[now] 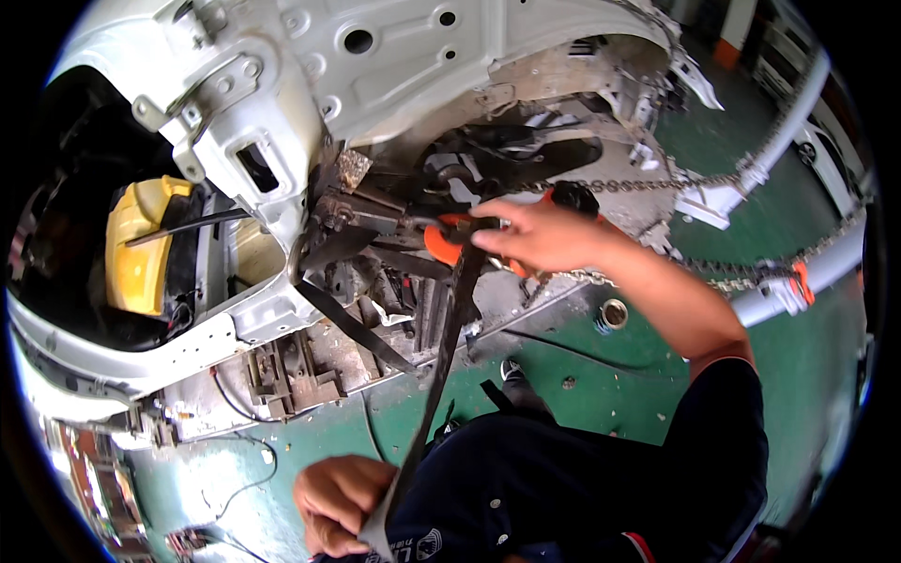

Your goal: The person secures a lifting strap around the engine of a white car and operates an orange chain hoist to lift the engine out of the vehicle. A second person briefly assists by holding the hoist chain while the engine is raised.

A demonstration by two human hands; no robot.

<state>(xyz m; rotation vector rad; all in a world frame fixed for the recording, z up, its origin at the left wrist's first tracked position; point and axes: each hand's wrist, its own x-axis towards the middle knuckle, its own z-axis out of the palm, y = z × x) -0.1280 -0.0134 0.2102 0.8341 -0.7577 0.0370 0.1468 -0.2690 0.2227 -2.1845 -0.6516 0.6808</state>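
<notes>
A long dark webbing strap (441, 375) runs taut from low in front of my body up to an orange hook (443, 246). My left hand (343, 502) is closed round the strap's lower end, close to my shirt. At the upper end, my right hand (540, 236) pinches the strap between thumb and fingers, right beside the hook. The palm side and the far fingers are hidden. A rusty metal clamp (361, 208) on the white car body (394, 80) sits just left of the hook. Another strap loop (352, 328) hangs below this clamp.
Steel chains (648, 186) stretch right to a pale pulling post (741, 183). A yellow cover (145, 244) sits inside the body opening at left. Metal blocks (291, 375) stand on the bench edge. A can (612, 315), a cable (582, 355) and scraps lie about the green floor.
</notes>
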